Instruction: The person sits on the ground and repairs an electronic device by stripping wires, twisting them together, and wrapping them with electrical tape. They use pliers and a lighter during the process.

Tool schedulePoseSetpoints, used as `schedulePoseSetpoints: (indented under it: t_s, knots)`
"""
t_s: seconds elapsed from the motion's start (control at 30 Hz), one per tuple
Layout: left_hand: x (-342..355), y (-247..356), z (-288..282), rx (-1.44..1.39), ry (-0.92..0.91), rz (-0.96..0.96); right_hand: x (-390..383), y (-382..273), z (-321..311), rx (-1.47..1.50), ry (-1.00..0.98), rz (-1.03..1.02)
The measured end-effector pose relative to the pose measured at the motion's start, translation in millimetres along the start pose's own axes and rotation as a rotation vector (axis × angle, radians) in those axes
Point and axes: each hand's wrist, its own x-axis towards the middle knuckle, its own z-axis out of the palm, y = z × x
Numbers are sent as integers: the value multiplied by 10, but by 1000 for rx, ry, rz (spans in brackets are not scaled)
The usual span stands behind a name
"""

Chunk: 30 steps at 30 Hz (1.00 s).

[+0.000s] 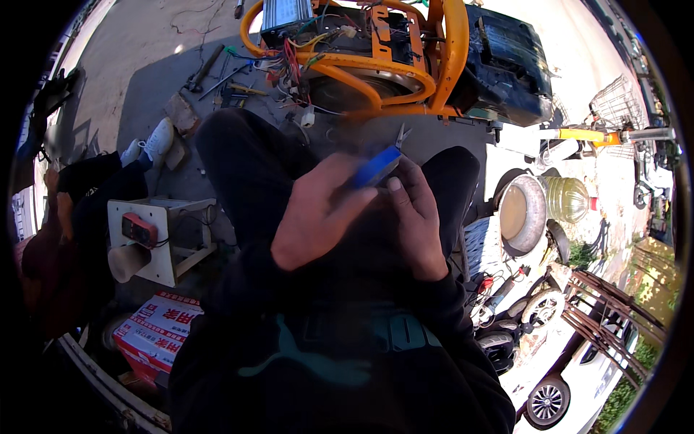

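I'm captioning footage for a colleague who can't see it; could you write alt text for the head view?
Left hand and right hand meet at a partly blurred blue item, perhaps a roll of tape. Beyond them is an orange metal frame with loose wires; on the left, a pale stool bears a red meter.

A bright blue roll (pixel 372 169) stands out against black trousers (pixel 235 155) and a black top (pixel 253 340) patterned with a dark green print (pixel 311 365). Ahead, the frame (pixel 455 61) is glossy orange, with a silver-grey metal box (pixel 286 13), a tangle of red, yellow, green and white wires (pixel 290 66) and a black plastic case (pixel 510 61). The stool (pixel 170 253) is off-white, the meter (pixel 137 230) red with a dark face, the carton (pixel 155 333) red and white with printed lettering, and the bottle (pixel 568 199) yellowish-green with a red cap (pixel 594 204).
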Motion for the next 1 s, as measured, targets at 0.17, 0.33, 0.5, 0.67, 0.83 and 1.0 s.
schedulePoseSetpoints:
  t_s: [0.17, 0.33, 0.5, 0.67, 0.83, 1.0]
  knots:
    - [-97, 8, -164, 226, -59, 93, 72, -153, 26, -488, -131, -228]
    - [-137, -102, -43, 120, 5, 125, 133, 166, 77, 185, -173, 227]
    - [-221, -228, -96, 130, -9, 106, 68, 160, 222, 4, -129, 194]
    - [-246, -254, -108, 132, -41, 65, 108, 47, 149, -467, -99, -123]
    - [-252, -166, -121, 73, -69, -5, 165, 171, 88, -236, -184, -52]
    - [-333, -136, -116, -47, -96, -148, 120, 85, 128, -198, -183, 40]
